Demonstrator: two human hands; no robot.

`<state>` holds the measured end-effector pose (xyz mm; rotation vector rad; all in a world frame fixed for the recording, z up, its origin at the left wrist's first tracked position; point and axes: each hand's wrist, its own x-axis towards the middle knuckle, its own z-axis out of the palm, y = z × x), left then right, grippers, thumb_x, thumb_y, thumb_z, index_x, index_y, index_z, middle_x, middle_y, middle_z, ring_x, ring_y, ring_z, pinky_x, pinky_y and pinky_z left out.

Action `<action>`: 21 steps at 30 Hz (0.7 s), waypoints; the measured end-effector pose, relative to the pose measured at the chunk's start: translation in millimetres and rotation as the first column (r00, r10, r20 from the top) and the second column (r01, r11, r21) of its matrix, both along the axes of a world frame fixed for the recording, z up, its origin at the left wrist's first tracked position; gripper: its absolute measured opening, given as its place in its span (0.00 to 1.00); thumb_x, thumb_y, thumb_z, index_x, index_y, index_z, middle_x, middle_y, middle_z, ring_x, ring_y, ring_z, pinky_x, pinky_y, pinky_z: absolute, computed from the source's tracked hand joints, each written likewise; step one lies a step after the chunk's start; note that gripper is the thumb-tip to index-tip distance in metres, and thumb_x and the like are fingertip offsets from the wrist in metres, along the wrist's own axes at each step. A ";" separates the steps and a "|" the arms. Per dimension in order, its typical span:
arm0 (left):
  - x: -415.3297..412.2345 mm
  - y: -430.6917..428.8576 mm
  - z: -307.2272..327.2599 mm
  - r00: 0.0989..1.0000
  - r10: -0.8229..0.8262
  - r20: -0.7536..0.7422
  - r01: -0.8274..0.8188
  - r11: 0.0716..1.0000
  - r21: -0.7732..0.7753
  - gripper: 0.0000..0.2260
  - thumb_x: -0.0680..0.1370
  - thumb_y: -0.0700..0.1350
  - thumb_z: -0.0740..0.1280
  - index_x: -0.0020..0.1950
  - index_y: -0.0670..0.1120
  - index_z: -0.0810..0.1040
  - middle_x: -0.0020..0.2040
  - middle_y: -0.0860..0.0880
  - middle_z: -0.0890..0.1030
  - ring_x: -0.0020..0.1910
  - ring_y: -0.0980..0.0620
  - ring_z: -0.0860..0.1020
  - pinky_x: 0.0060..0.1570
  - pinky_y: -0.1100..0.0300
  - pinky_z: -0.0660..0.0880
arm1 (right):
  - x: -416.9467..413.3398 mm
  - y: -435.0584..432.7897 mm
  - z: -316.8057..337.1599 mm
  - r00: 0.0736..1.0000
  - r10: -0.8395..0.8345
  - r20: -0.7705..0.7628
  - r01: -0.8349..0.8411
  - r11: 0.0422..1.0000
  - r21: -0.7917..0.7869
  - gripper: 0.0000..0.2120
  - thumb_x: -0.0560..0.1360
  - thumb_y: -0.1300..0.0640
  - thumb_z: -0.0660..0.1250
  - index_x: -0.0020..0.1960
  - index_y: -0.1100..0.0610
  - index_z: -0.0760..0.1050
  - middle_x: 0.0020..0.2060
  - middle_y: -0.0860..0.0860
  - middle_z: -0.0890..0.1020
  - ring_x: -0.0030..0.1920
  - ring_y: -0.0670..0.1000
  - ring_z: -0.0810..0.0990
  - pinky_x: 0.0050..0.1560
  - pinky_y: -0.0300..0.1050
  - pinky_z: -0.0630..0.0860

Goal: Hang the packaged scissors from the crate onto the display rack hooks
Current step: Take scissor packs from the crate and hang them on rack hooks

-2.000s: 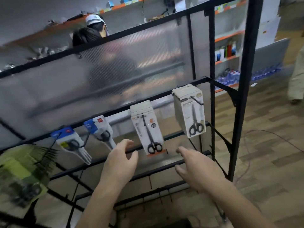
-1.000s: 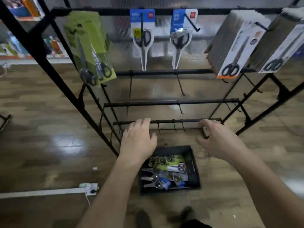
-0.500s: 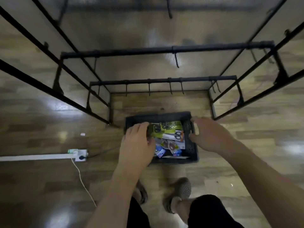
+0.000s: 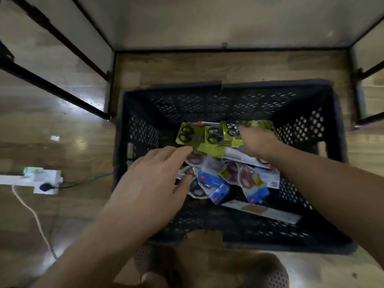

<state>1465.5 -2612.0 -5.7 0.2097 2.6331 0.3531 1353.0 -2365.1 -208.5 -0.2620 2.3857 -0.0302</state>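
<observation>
Since earlier, both hands have dropped into the crate (image 4: 224, 96) at centre frame: left hand (image 4: 151, 183) spread flat, right hand (image 4: 256, 142) on the green scissor packs (image 4: 209, 138), its grip unclear.

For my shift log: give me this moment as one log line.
stage: pick | left hand: open, over black perforated plastic crate | right hand: on green scissors packs, grip unclear

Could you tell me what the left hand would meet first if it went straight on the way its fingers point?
Most likely the green scissor packs in the crate: the fingertips of the left hand point at their near edge, almost there, though height above them is unclear.
</observation>
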 end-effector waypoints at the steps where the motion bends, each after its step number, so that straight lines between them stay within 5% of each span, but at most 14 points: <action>1: -5.6 1.9 -6.7 1.000 -0.020 -0.002 0.020 0.999 -0.025 0.23 0.82 0.57 0.61 0.77 0.60 0.63 0.70 0.60 0.72 0.69 0.55 0.71 0.66 0.56 0.70 | -3.1 -5.1 -25.2 0.999 0.043 -0.034 -0.041 0.999 0.033 0.35 0.79 0.47 0.68 0.79 0.57 0.56 0.59 0.59 0.80 0.54 0.62 0.81 0.43 0.51 0.77; 6: -23.4 17.5 -14.7 0.995 -0.044 -0.085 0.045 0.999 0.012 0.16 0.83 0.56 0.60 0.71 0.60 0.67 0.61 0.57 0.77 0.60 0.55 0.76 0.57 0.54 0.74 | 8.6 -15.4 -83.8 0.966 0.122 -0.229 -0.088 0.984 0.156 0.36 0.82 0.51 0.62 0.83 0.59 0.46 0.49 0.57 0.82 0.40 0.58 0.80 0.34 0.46 0.74; 11: -32.6 25.3 -28.0 0.997 0.035 0.067 -0.039 0.997 0.064 0.13 0.83 0.56 0.61 0.66 0.58 0.71 0.57 0.56 0.79 0.57 0.55 0.77 0.54 0.52 0.76 | 29.6 -1.9 -49.1 0.991 0.024 -0.134 -0.011 0.995 0.099 0.41 0.80 0.67 0.58 0.83 0.50 0.37 0.34 0.54 0.73 0.30 0.54 0.72 0.27 0.47 0.70; 14: -31.2 26.3 -35.7 0.985 0.020 0.173 -0.020 1.000 -0.005 0.11 0.83 0.58 0.60 0.64 0.58 0.70 0.58 0.57 0.78 0.57 0.55 0.77 0.55 0.51 0.77 | 40.5 8.0 -28.2 0.989 -0.137 -0.060 0.130 0.985 -0.110 0.38 0.79 0.68 0.59 0.80 0.43 0.49 0.36 0.52 0.74 0.32 0.54 0.74 0.27 0.52 0.70; 17: -34.5 28.0 -35.6 0.982 -0.017 0.187 0.028 0.998 -0.054 0.12 0.83 0.59 0.59 0.64 0.58 0.70 0.59 0.57 0.77 0.58 0.55 0.76 0.55 0.52 0.77 | 54.5 17.1 -5.5 0.909 -0.416 0.013 0.384 0.826 -0.413 0.20 0.84 0.62 0.57 0.71 0.44 0.65 0.38 0.55 0.80 0.31 0.55 0.77 0.31 0.59 0.73; 19: -39.2 30.7 -35.7 0.985 -0.017 0.173 0.026 0.998 -0.049 0.13 0.83 0.59 0.59 0.65 0.58 0.70 0.59 0.58 0.77 0.58 0.55 0.76 0.55 0.53 0.77 | 60.1 17.5 21.1 0.818 -0.570 0.079 0.517 0.666 -0.537 0.14 0.85 0.58 0.58 0.69 0.47 0.69 0.44 0.55 0.83 0.33 0.50 0.77 0.33 0.52 0.71; 21: -41.4 34.3 -37.9 0.984 0.023 0.179 -0.021 1.000 -0.009 0.15 0.82 0.61 0.59 0.67 0.58 0.69 0.59 0.57 0.76 0.59 0.55 0.75 0.55 0.52 0.77 | 65.0 15.6 53.8 0.744 -0.636 0.204 0.606 0.515 -0.606 0.13 0.84 0.58 0.60 0.66 0.47 0.72 0.38 0.51 0.81 0.28 0.46 0.72 0.30 0.44 0.68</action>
